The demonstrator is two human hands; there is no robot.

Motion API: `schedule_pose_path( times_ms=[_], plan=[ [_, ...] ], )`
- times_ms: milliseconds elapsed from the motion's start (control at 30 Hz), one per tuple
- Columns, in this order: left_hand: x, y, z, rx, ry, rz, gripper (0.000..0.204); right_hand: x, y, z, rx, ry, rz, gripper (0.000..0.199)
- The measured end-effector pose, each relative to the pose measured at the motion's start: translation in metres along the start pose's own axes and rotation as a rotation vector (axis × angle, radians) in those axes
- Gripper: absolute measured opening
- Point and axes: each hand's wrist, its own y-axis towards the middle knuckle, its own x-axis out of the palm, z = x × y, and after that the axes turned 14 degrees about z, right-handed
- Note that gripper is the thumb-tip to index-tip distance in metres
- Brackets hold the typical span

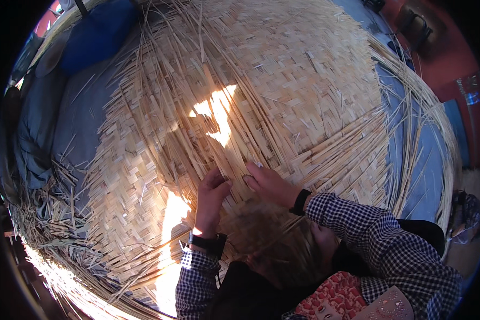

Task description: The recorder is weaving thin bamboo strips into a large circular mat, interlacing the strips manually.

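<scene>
A large woven reed mat [314,69] spreads under my hands, its flat pale strips crossing in a slanted pattern. Many loose reed strips [170,101] lie lengthwise over its middle. My left hand [210,200] is closed, thumb and fingers pinched at the left edge of a flat reed strip [232,160] that runs away from me. On the other edge of that strip, my right hand [272,186] has its fingers pinched together close to the mat. What lies right under the fingertips is partly hidden.
Another fan of loose reeds [346,154] reaches toward the right edge. Scraps of reed [64,229] are heaped at the left on a grey-blue ground sheet [80,112]. A blue object [98,34] stands at the far left. Bright sun patches [218,114] wash out some strips.
</scene>
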Motion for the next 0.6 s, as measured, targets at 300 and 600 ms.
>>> schedule_pose_path(
  times_ms=[300,600],
  plan=[
    [0.008,0.012,-0.003,0.142,0.327,0.032,0.036,0.010,0.005,0.003,0.132,-0.034,0.039,0.029],
    [0.007,0.009,-0.017,0.206,0.169,-0.062,0.041,0.000,-0.001,-0.007,0.209,0.119,0.033,0.020]
  ],
)
